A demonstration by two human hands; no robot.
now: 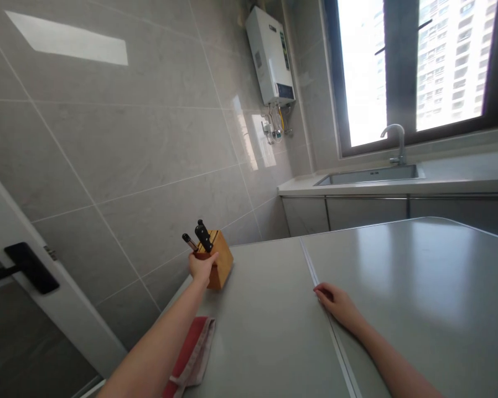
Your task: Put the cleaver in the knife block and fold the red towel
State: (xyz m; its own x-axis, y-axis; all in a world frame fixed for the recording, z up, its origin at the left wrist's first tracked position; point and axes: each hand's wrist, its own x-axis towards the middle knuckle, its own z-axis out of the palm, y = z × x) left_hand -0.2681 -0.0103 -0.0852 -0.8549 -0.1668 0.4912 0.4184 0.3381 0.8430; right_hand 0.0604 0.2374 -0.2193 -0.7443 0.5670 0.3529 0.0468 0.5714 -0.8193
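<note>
Grey worktop (274,331), far left edge: wooden knife block (219,260), two black handles up. Left hand (202,266) gripping block's near side; right hand (336,301) flat on worktop seam, released. Red cloth (195,348) near left. Best gripped low, kept upright so knives stay seated

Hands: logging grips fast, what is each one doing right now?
Left hand: closed around the wooden knife block.
Right hand: open, flat on the table, holding nothing.

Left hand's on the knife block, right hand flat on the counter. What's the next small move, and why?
Probably close the left hand around the knife block before shifting it: the hand only rests on its near side, the two black handles stick up, and the right hand lies far off.
</note>
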